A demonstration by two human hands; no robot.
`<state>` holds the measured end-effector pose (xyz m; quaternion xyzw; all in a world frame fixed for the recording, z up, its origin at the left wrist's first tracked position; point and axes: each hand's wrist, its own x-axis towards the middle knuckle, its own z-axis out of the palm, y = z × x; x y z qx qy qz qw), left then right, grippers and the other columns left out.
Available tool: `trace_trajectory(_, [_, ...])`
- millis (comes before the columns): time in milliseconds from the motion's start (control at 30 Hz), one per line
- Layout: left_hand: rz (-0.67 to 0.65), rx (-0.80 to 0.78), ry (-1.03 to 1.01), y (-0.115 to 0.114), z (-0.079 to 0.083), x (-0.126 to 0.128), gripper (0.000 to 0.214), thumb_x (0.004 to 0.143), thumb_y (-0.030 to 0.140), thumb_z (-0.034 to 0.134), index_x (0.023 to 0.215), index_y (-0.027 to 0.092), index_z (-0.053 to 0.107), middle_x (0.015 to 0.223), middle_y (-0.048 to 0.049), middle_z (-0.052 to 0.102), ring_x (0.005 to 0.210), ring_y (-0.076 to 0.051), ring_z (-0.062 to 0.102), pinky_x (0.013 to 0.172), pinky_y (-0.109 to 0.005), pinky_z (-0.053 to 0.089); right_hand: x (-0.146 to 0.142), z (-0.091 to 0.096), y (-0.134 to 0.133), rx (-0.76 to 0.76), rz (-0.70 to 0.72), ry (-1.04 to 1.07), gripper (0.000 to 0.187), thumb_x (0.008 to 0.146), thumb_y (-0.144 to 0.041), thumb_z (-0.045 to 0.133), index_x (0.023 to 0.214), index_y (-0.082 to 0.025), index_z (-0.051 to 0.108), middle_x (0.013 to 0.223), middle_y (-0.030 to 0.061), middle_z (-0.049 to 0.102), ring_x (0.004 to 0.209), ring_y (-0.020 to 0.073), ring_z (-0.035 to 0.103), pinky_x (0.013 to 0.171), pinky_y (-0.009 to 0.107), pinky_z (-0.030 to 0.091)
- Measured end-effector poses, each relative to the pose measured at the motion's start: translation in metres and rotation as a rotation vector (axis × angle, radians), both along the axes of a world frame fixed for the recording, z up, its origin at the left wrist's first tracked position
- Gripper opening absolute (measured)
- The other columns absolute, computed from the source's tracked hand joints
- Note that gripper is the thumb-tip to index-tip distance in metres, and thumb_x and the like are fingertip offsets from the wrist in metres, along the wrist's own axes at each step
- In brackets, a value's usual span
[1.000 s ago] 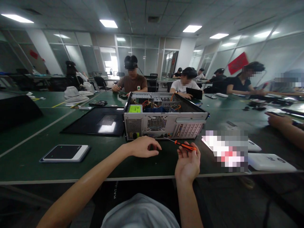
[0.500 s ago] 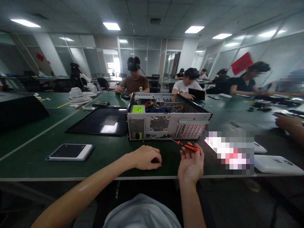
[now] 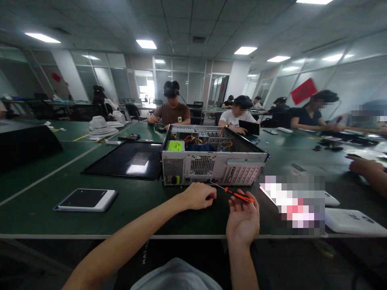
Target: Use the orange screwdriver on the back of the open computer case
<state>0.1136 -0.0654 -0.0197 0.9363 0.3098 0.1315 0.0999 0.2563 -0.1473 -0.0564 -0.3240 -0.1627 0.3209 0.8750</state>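
A computer case lies on its side with its rear panel facing me and its upper side uncovered, wires showing inside. Palm up, my right hand holds a screwdriver with an orange and black handle. The shaft points left toward the lower edge of the rear panel, near the ports; whether its tip touches cannot be told. My left hand is in front of the case, just left of the screwdriver, with its fingers curled in. Anything between those fingers is hidden.
A black side panel lies left of the case. Nearer me is a white and black flat device. White fans stand farther back. A white device lies at right, beside a blurred-out bright object. Co-workers sit across the table; another person's hand is at right.
My left hand has moved right and toward the case, closer to the screwdriver tip. My right hand keeps its hold on the screwdriver. The view has tilted up slightly.
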Motion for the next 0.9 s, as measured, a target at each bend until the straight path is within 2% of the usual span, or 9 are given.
trace_trajectory(133, [0.042,0.066,-0.053,-0.003,-0.012,0.003,0.015,0.09,0.021,0.06,0.102,0.023,0.07,0.108,-0.0006,0.075,0.096,-0.021,0.071,0.076,-0.029,0.052,-0.001,0.002,-0.001,0.013,0.015,0.001,0.027,0.074,-0.037,0.063,0.096,-0.022,0.065,0.097,0.002,0.074,0.077,0.0161,0.068,0.073,0.031,0.052])
trace_trajectory(233, [0.051,0.088,-0.039,-0.005,-0.015,0.001,0.017,0.091,0.02,0.06,0.104,0.023,0.069,0.11,-0.0016,0.075,0.098,-0.021,0.071,0.08,-0.03,0.053,-0.001,0.002,-0.001,0.018,0.017,-0.016,0.026,0.073,-0.038,0.06,0.093,-0.022,0.064,0.097,0.0025,0.074,0.075,0.0164,0.067,0.072,0.033,0.052])
trace_trajectory(500, [0.07,0.078,-0.047,-0.005,-0.017,0.002,0.018,0.09,0.019,0.061,0.104,0.024,0.071,0.109,-0.0021,0.076,0.1,-0.021,0.071,0.082,-0.03,0.055,-0.001,-0.002,0.001,0.07,0.003,-0.049,0.023,0.074,-0.039,0.055,0.088,-0.022,0.062,0.091,0.004,0.072,0.079,0.0194,0.066,0.066,0.032,0.05])
trace_trajectory(900, [0.111,0.045,-0.059,-0.006,-0.011,0.004,0.014,0.093,0.023,0.063,0.103,0.025,0.073,0.109,0.0001,0.078,0.104,-0.022,0.072,0.084,-0.03,0.055,-0.002,0.003,0.001,0.084,0.0,-0.034,0.021,0.076,-0.036,0.056,0.088,-0.02,0.064,0.086,0.0039,0.074,0.071,0.016,0.065,0.062,0.026,0.05])
